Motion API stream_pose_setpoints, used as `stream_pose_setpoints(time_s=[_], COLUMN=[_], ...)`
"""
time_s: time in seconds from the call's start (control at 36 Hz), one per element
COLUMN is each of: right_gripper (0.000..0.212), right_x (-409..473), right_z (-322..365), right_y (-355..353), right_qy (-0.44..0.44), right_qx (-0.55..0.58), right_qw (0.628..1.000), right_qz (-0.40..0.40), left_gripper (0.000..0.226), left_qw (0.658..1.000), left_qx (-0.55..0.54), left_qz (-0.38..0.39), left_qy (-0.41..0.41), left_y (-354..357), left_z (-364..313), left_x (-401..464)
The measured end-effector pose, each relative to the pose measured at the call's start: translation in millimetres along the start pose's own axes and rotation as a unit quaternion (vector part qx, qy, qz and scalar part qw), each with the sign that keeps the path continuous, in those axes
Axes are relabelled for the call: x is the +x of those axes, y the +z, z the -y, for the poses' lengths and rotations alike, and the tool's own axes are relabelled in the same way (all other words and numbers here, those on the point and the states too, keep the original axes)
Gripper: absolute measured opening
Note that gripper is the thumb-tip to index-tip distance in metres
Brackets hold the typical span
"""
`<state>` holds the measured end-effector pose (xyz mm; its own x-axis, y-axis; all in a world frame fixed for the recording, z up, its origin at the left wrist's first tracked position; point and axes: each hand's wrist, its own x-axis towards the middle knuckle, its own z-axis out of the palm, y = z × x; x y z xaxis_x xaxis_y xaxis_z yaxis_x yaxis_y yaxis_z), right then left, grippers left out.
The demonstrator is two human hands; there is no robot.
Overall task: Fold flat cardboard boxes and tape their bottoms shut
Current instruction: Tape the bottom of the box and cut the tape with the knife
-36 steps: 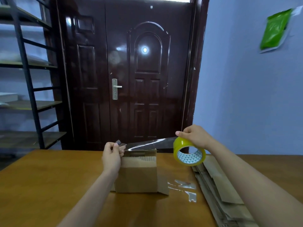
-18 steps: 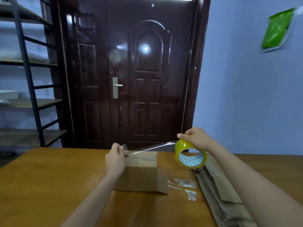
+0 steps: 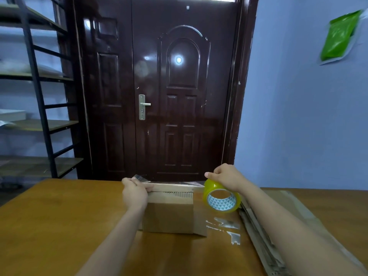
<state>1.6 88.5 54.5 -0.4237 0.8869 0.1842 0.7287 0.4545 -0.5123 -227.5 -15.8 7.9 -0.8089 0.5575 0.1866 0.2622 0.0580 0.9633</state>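
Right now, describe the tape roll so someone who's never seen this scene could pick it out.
Start at the wooden table in front of the dark door. Just right of the small cardboard box, the right hand grips the tape roll from above. It is the only round, yellow-green thing there, unlike the flat brown cardboard stack beside it.

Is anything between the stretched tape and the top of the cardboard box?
Nothing visible. The clear tape strip spans from the left hand to the yellow tape roll in the right hand, just over the small brown cardboard box.
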Motion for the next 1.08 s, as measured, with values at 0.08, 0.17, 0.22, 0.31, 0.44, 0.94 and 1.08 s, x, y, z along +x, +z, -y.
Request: stream_pose_setpoints(time_s=[0.08, 0.17, 0.22, 0.31, 0.44, 0.94, 1.08], right_gripper=[0.053, 0.052, 0.052, 0.052, 0.052, 0.046, 0.043], right_x=[-0.1, 0.8, 1.4, 1.0, -1.4, -4.9, -7.3], right_z=[-1.8, -4.7, -6.8, -8.6, -10.5, -23.5, -20.2], right_y=[6.3, 11.0, 13.6, 17.0, 22.6, 50.6, 65.2], right_qy=[0.007, 0.016, 0.022, 0.028, 0.037, 0.079, 0.097], right_qx=[0.009, 0.008, 0.004, -0.008, -0.019, -0.019, -0.039], right_qw=[1.0, 1.0, 1.0, 1.0, 0.999, 0.997, 0.994], right_qz=[-0.007, -0.007, -0.003, -0.003, -0.004, 0.001, 0.009], left_gripper=[0.018, 0.017, 0.015, 0.015, 0.019, 0.018, 0.02], left_qw=[1.0, 1.0, 1.0, 1.0, 1.0, 0.999, 0.999], left_qx=[-0.014, -0.018, -0.016, -0.02, -0.011, 0.012, -0.034], left_qz=[-0.003, -0.013, -0.018, -0.02, -0.017, -0.048, -0.038], left_qy=[-0.009, -0.005, 0.003, 0.006, 0.003, 0.011, -0.005], left_y=[-1.4, -0.9, -1.5, -1.5, 4.7, 12.4, 14.8], left_z=[-0.8, -0.2, -2.3, -2.2, 9.1, 22.6, 25.9], left_x=[0.6, 0.7, -1.5, -3.0, 7.4, 12.8, 13.4])
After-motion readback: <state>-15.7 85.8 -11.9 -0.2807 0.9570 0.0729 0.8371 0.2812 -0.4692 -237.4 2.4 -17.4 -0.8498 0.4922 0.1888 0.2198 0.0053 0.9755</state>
